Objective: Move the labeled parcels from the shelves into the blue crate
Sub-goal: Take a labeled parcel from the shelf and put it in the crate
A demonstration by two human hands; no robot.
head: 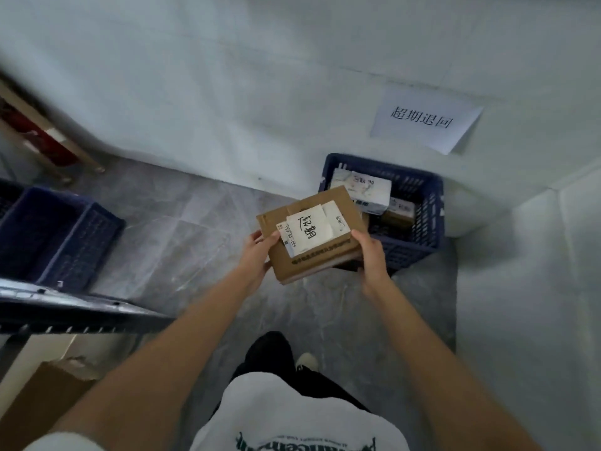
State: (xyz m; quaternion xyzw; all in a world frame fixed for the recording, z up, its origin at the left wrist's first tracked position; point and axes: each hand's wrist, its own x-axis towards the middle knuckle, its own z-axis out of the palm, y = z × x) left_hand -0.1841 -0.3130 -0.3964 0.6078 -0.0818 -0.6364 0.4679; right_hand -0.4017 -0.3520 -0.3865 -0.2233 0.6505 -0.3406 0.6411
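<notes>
I hold a flat brown cardboard parcel with white labels and a handwritten note on top, out in front of me. My left hand grips its near left corner, thumb on top. My right hand grips its near right corner. The parcel hangs just in front of and partly over the near left edge of a blue crate that stands on the floor against the white wall. Inside the crate lie a white box and a smaller brownish parcel.
A second blue crate sits on the floor at the left, beyond a dark metal shelf edge. A cardboard box stands under that shelf. A paper sign hangs on the wall above the crate. Grey tiled floor lies between.
</notes>
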